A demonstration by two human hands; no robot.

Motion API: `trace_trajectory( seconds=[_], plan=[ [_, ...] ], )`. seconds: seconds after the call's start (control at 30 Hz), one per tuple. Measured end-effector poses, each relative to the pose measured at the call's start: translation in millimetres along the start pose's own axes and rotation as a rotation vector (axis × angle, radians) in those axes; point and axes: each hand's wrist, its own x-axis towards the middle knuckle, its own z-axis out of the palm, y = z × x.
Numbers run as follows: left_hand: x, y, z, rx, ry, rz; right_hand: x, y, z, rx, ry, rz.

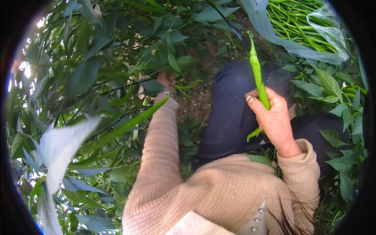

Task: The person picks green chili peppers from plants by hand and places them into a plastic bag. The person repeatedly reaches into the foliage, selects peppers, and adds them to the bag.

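Upright in my right hand (274, 114) is a long green chili pepper (256, 69), its stem end pointing away from me and its curled tip below the fist. My left hand (166, 80) reaches in among the pepper plants, partly covered by leaves, so what its fingers do is hard to make out. Just to the right of that hand lies a curved green pepper (188, 85), close to the fingers. Nearer to the camera, a large green pepper (129, 124) hangs across the left forearm.
A plastic-lined container (286, 47) at the upper right holds many picked green peppers (296, 25). Dense pepper foliage (88, 73) fills the left side. More plants (337, 85) grow at the right. Bare soil (194, 102) shows beside my bent knee (230, 88). A dark line (224, 17) crosses near the top.
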Motion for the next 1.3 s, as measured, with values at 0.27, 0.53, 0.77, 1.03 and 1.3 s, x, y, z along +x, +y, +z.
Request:
trace_trajectory(
  seconds=[0.27, 0.53, 0.77, 1.03, 1.3],
  plan=[
    [-29, -25, -24, 0.253, 0.127, -0.227, 2, 7, 2, 0.028, -0.044, -0.051],
    [-5, -43, -80, 0.324, 0.072, -0.452, 3, 10, 2, 0.03, -0.044, -0.065],
    [8, -61, -121, 0.481, -0.017, -0.531, 2, 7, 3, 0.003, -0.039, -0.085],
    [14, -45, -123, 0.25, 0.0, -0.325, 2, 8, 1, -0.011, -0.039, -0.059],
    [34, -18, -113, 0.261, 0.087, -0.258, 2, 13, -1, 0.007, -0.049, -0.048]
  ],
)
